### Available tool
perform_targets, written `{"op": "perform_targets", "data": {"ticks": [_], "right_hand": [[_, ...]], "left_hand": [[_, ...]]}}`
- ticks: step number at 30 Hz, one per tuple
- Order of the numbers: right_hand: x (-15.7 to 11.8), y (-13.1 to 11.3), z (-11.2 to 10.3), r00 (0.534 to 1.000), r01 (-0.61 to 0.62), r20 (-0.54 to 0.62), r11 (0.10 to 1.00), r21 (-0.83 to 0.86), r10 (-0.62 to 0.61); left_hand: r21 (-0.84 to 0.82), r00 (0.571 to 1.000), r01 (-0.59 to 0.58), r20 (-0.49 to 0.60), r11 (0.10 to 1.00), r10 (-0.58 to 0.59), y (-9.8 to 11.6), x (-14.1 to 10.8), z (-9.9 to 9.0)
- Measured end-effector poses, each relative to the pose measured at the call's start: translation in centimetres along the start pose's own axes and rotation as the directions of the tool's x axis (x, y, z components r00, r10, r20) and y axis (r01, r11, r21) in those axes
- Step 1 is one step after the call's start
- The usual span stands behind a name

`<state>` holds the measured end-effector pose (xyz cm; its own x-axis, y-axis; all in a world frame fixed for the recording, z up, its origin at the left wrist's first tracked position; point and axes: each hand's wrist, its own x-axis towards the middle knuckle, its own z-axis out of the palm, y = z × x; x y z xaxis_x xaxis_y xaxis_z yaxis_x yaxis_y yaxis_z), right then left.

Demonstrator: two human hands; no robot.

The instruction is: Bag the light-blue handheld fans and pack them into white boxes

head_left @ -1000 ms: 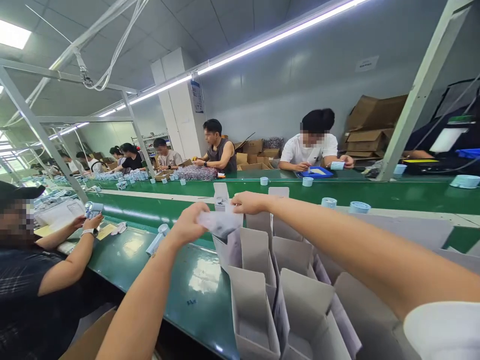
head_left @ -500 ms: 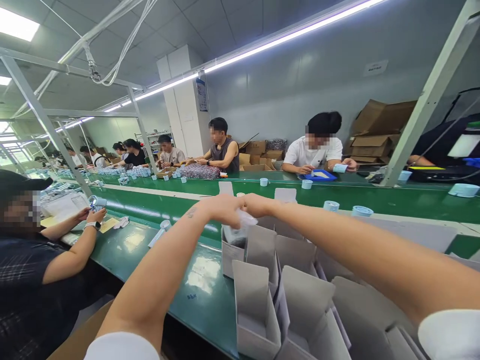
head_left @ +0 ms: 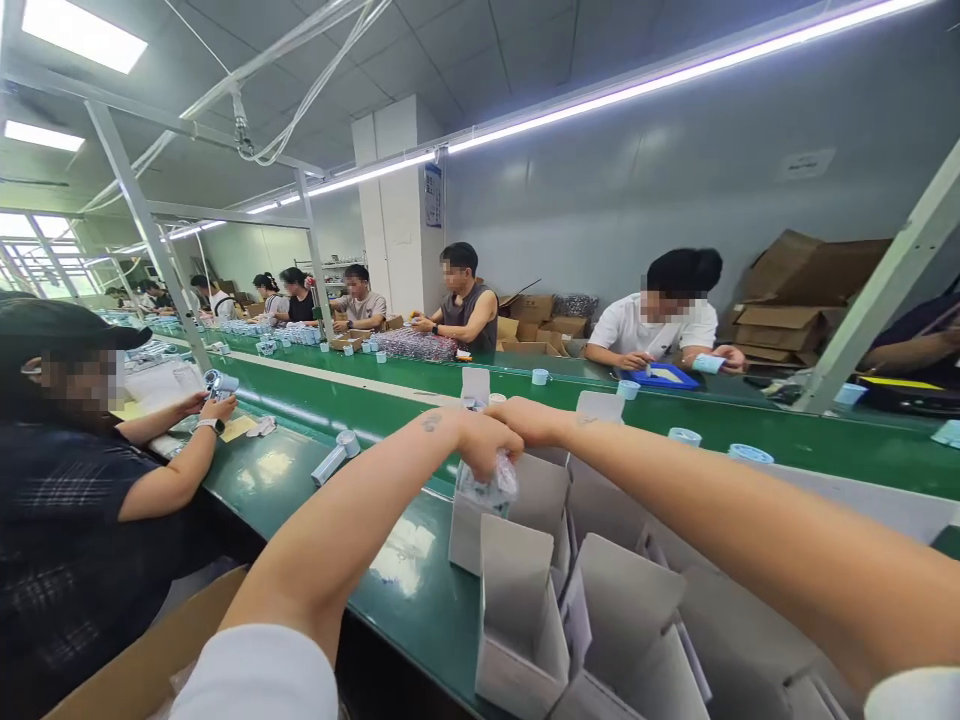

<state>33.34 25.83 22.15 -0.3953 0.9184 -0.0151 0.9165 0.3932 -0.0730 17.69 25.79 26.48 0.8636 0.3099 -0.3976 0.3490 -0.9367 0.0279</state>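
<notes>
My left hand [head_left: 484,440] is closed on a clear plastic bag [head_left: 489,488], which hangs at the mouth of a white box [head_left: 465,530] at the far left of a group of open boxes. Just beyond it, my right hand [head_left: 523,420] touches or nearly touches the left one. Its fingers are mostly hidden, so I cannot tell what they do. Several open white boxes [head_left: 517,590] with raised flaps stand nearer to me, below my right forearm.
A green conveyor belt [head_left: 409,400] carries light blue cups [head_left: 684,437]. A blue-white handheld part [head_left: 335,457] lies on the green table to the left. A person [head_left: 67,480] sits at the left; others work across the belt. A brown carton [head_left: 161,650] is at the lower left.
The view has turned left, shifting the scene rightwards. My left hand and the bag are lower relative to the boxes, and more of the bag shows below the fingers.
</notes>
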Motion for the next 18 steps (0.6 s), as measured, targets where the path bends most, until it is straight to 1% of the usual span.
{"op": "perform_targets", "data": {"ticks": [1, 2, 4, 5, 6, 7, 9, 10, 11, 12, 14, 16, 18], "right_hand": [[-0.1, -0.1, 0.0, 1.000, -0.010, -0.006, 1.000, -0.002, 0.010], [-0.1, -0.1, -0.1, 1.000, -0.020, -0.011, 1.000, -0.005, 0.020], [-0.3, -0.3, -0.2, 0.999, -0.029, -0.014, 1.000, -0.011, 0.029], [-0.4, -0.5, -0.2, 1.000, -0.029, -0.012, 1.000, -0.013, 0.028], [-0.4, -0.6, -0.3, 1.000, -0.026, -0.007, 1.000, -0.015, 0.026], [-0.4, -0.9, -0.4, 1.000, -0.021, -0.001, 1.000, -0.015, 0.021], [-0.2, -1.3, -0.5, 1.000, -0.015, 0.012, 1.000, -0.014, 0.015], [-0.1, -1.6, -0.6, 1.000, -0.015, 0.018, 1.000, -0.015, 0.015], [0.0, -1.8, -0.6, 1.000, -0.018, 0.024, 1.000, -0.017, 0.018], [0.0, -2.0, -0.7, 0.999, -0.022, 0.031, 1.000, -0.020, 0.022], [0.0, -2.3, -0.8, 0.998, -0.030, 0.045, 0.999, -0.027, 0.031], [-0.2, -2.6, -1.0, 0.998, -0.035, 0.059, 0.999, -0.033, 0.037], [-0.4, -2.8, -1.0, 0.997, -0.038, 0.069, 0.999, -0.037, 0.041]], "left_hand": [[-0.005, 0.997, 0.022, -0.075, 1.000, -0.023, -0.3, 0.0, 0.6], [-0.017, 0.984, 0.039, -0.174, 0.999, -0.042, -0.7, -0.2, 1.2], [-0.055, 0.924, 0.055, -0.375, 0.997, -0.071, -1.4, -1.0, 2.9], [-0.072, 0.892, 0.068, -0.442, 0.995, -0.093, -1.6, -1.4, 3.8], [-0.075, 0.873, 0.087, -0.474, 0.993, -0.112, -1.6, -1.8, 4.9], [-0.063, 0.868, 0.105, -0.481, 0.993, -0.122, -1.5, -2.1, 5.9], [0.005, 0.889, 0.122, -0.446, 0.993, -0.106, -0.9, -2.4, 7.6], [0.055, 0.902, 0.092, -0.427, 0.994, -0.060, -0.5, -2.3, 8.1], [0.104, 0.911, 0.033, -0.412, 0.994, 0.013, -0.2, -2.3, 8.5], [0.139, 0.908, -0.033, -0.410, 0.990, 0.088, 0.0, -2.1, 8.7], [0.164, 0.878, -0.122, -0.442, 0.979, 0.183, 0.1, -1.8, 9.0], [0.163, 0.859, -0.133, -0.473, 0.978, 0.195, 0.0, -1.5, 9.6], [0.193, 0.873, -0.092, -0.456, 0.977, 0.173, 0.0, -1.1, 10.9]]}}
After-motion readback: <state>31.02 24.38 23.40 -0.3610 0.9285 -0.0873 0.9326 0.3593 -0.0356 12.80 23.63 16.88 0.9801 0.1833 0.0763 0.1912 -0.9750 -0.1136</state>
